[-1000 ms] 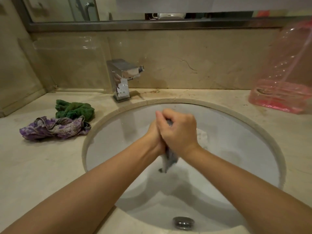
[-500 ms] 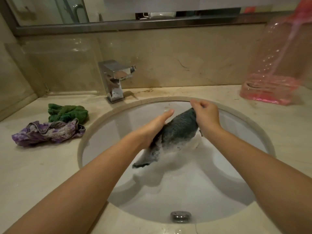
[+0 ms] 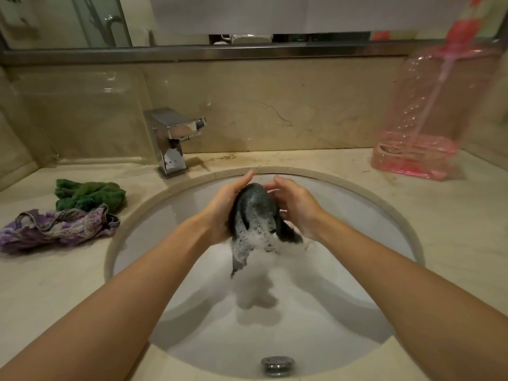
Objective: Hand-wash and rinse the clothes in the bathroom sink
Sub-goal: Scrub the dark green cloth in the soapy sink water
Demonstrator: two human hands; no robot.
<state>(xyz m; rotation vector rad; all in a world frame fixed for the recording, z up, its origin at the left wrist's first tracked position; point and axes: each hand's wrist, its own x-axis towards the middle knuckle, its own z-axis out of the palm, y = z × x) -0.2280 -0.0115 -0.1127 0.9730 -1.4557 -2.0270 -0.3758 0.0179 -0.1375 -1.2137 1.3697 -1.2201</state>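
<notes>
Grey cloth (image 3: 254, 215), flecked with suds, hangs between both hands over the far half of the sink (image 3: 343, 284), its tail dangling clear of the basin wall. The left hand (image 3: 225, 207) cups its left side with fingers nearly straight; the right hand (image 3: 295, 204) presses the other side, fingers loosely bent. Open basin lies all round and toward the near rim. Half a second ago the cloth was stretched slantwise with the right hand pinching its upper end; it is now bunched upright. On the counter's left edge lie a green cloth (image 3: 89, 195) and purple cloth (image 3: 55, 229); the faucet (image 3: 171, 141) stands behind the far rim, a pink bottle (image 3: 428, 119) at the far right corner.
</notes>
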